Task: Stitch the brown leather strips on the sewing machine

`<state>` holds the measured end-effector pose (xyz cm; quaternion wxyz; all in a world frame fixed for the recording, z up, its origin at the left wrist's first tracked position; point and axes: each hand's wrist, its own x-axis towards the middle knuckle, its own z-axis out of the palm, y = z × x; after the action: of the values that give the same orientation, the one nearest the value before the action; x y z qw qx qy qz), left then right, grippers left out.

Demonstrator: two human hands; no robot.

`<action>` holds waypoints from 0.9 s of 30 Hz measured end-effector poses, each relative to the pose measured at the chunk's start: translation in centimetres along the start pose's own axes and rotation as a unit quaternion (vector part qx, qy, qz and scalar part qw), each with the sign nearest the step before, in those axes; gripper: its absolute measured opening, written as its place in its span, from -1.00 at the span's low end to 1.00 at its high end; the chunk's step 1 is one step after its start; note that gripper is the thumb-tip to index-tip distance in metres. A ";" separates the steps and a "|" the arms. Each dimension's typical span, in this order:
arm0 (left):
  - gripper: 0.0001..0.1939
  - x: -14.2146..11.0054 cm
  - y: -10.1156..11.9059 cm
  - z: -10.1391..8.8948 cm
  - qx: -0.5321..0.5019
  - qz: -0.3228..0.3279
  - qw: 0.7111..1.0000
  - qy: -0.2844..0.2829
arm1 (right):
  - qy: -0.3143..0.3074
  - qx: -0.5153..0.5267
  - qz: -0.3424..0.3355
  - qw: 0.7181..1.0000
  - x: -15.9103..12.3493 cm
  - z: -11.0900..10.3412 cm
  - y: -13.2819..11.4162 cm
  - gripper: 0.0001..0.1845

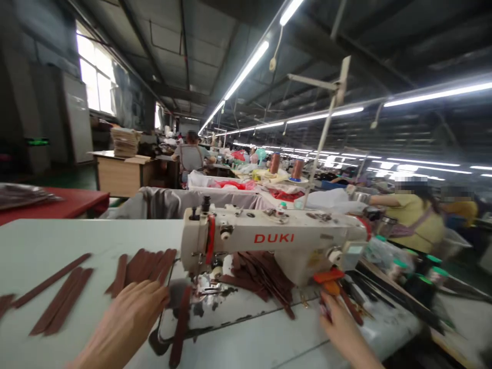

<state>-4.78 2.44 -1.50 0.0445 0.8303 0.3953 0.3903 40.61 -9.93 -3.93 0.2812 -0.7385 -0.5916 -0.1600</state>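
A white DUKI sewing machine (269,238) stands on a pale worktable (57,246). My left hand (130,318) lies flat, fingers stretched toward the needle, resting on a brown leather strip (180,328) that runs under the presser foot. More brown strips (148,266) lie fanned out just above the hand, and a heap of them (265,277) sits behind the needle. My right hand (338,320) reaches toward orange-handled tools (330,279) at the machine's right end; it is blurred and its fingers are not clear.
Loose brown strips (57,302) lie at the left of the table. A red table (65,202) stands behind. Thread cones (295,169) and cloth bins sit beyond the machine. A person in yellow (415,215) works at right, another sits further back (190,154).
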 end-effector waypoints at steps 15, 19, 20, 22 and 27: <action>-0.64 3.0 1.7 0.1 -0.316 -0.107 0.925 -0.183 | -0.229 0.001 -0.255 0.939 -0.9 6.7 -30.0 -0.63; -0.80 3.2 0.4 1.0 -0.230 -0.106 0.947 -0.198 | -0.172 -0.023 -0.296 0.939 -0.5 7.4 -27.0 -0.73; -0.83 3.0 0.2 1.3 -0.215 -0.100 0.952 -0.196 | -0.162 -0.012 -0.306 0.938 -0.4 7.4 -26.1 -0.69; -0.87 2.1 0.0 2.1 -0.192 -0.093 0.960 -0.182 | -0.161 0.023 -0.316 0.935 -0.2 7.1 -24.2 -0.63; -0.92 0.0 -0.4 3.9 -0.149 -0.123 0.974 -0.120 | -0.093 0.189 -0.340 0.917 0.6 5.6 -21.1 -0.78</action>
<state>-2.37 3.65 -4.30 0.2627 0.8000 0.4237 0.3338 19.87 -3.08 -3.25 0.2877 -0.4380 -0.8495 -0.0618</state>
